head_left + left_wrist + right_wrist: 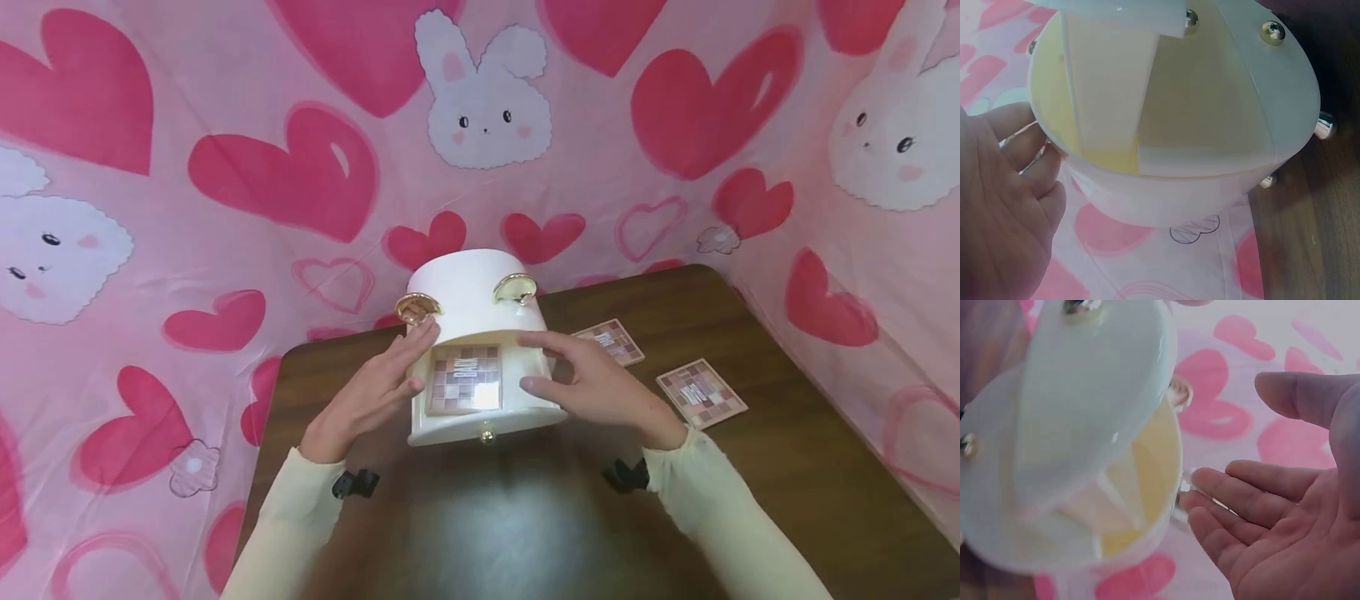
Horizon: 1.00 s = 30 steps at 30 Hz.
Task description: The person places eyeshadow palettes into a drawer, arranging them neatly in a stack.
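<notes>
A white rounded storage box [472,292] with two gold-rimmed, ear-shaped parts stands on the table. Its front is open, and a white front panel [450,429] with a gold knob juts out below the opening. A flat, square, pink-and-brown checked palette [467,400] shows in that opening. My left hand [375,387] is at the box's left side, fingers extended, fingertips right at its edge. On the right side my right hand [600,387] has its thumb spread from loosely bent fingers. Both wrist views show the hands beside the box's hollow interior [1204,100], holding nothing.
Two more checked palettes lie on the dark wooden table [772,467] to the right: one palette [622,343] beside the box, the other palette [701,393] farther right. A pink cloth [585,200] with hearts and rabbits hangs behind the table.
</notes>
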Each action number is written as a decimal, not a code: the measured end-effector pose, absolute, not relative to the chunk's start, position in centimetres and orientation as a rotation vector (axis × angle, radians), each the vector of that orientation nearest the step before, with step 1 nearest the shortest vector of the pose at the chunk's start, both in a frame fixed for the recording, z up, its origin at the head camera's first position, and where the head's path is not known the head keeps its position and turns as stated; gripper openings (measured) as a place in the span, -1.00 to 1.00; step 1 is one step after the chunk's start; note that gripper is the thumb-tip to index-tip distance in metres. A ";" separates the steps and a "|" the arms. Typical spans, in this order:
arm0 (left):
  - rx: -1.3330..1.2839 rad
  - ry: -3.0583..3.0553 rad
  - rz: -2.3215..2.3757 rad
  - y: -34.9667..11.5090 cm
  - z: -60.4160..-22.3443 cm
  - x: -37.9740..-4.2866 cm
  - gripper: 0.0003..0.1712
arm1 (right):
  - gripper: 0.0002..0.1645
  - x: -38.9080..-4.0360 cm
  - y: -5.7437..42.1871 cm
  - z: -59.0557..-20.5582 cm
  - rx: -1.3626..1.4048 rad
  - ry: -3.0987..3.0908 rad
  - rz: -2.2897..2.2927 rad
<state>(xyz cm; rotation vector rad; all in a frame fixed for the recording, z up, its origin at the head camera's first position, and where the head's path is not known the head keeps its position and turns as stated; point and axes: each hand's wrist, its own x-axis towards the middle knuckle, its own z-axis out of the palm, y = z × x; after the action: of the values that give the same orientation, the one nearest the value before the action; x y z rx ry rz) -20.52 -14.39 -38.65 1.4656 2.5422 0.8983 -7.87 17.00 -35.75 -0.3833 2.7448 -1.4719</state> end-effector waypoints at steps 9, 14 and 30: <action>1.457 2.544 0.916 -14.5 -38.6 -20.3 -0.18 | -0.33 -4.9 21.6 -38.0 -0.245 2.930 -1.473; 1.447 2.548 0.898 -14.5 -38.6 -20.2 -0.19 | -0.26 -4.0 23.8 -39.0 -0.116 2.972 -1.431; 1.454 2.559 0.889 -14.5 -38.4 -20.3 -0.14 | -0.16 -2.5 28.8 -42.1 0.315 2.910 -1.520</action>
<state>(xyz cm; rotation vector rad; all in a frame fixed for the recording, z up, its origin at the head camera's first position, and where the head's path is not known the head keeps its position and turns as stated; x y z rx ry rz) -20.27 -14.48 -38.42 1.4538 2.5593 0.8888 -2.53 28.82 -42.10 0.3148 2.9097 -1.5199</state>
